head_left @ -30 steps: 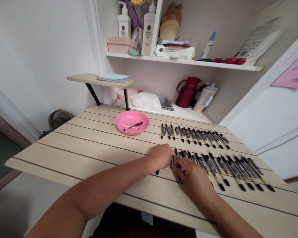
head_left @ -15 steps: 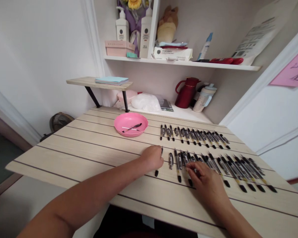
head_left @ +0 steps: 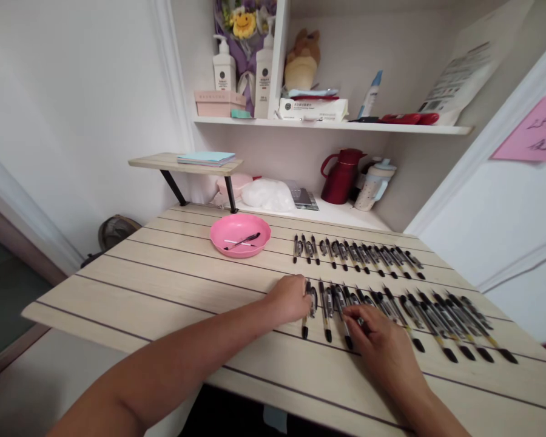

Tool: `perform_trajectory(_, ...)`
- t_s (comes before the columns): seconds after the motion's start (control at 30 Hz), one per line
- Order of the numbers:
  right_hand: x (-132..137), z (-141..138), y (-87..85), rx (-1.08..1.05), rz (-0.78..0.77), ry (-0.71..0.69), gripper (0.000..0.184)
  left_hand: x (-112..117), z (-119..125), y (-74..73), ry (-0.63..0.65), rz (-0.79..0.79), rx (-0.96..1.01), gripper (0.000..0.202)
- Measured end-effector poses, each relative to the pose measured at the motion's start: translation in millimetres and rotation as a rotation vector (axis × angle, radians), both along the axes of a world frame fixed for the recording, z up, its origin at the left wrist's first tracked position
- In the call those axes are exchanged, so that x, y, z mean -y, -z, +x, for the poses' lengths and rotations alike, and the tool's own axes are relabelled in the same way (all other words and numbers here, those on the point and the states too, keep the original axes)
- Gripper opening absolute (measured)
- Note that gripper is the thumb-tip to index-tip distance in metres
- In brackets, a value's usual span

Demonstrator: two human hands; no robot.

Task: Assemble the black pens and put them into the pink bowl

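Observation:
My left hand (head_left: 293, 298) is closed around a black pen (head_left: 305, 328), held at the left end of the front row. The pen lies lengthwise beside a dark pen cap (head_left: 313, 301). My right hand (head_left: 382, 340) rests over the middle of that row with its fingers curled together. Its fingertips touch or nearly touch another pen (head_left: 347, 334); whether they grip anything is hidden. Several pens with black ends and caps beside them stretch rightward in the front row (head_left: 441, 325). Behind them runs a second row of shorter-looking pens and caps (head_left: 355, 255).
A pink dish (head_left: 218, 243) holds a black pen (head_left: 246, 240) and a thin white stick. Behind the slatted tabletop (head_left: 164, 273) are a small raised shelf (head_left: 157, 161), a red jug (head_left: 342, 176) and a pale bottle (head_left: 374, 185). A wall shelf (head_left: 368, 126) hangs above.
My left hand has moved right with the pen, bringing it up against the first cap of the front row. My right hand stays about where it was. The view has tilted slightly.

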State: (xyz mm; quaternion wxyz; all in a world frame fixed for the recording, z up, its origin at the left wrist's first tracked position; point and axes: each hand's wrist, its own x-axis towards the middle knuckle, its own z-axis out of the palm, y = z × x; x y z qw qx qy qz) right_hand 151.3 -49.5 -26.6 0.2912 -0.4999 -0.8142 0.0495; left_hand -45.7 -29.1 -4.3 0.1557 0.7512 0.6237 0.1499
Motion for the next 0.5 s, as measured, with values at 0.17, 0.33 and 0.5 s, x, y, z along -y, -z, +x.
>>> perform_trajectory(0.17, -3, 4, 5.1, -0.021, 0.0, 0.02, 0.02, -18, -39, -20.1, -0.106, 0.057, -0.038, 0.033)
perform_trajectory(0.33, -4, 2, 6.2, -0.024, -0.033, 0.036, 0.02, -54, -103, -47.0, -0.34, 0.025, -0.143, 0.023)
perform_trajectory(0.5, -3, -1, 5.3, -0.047, -0.031, 0.005, 0.021, -83, -135, -49.3, -0.449, -0.144, -0.221, 0.029)
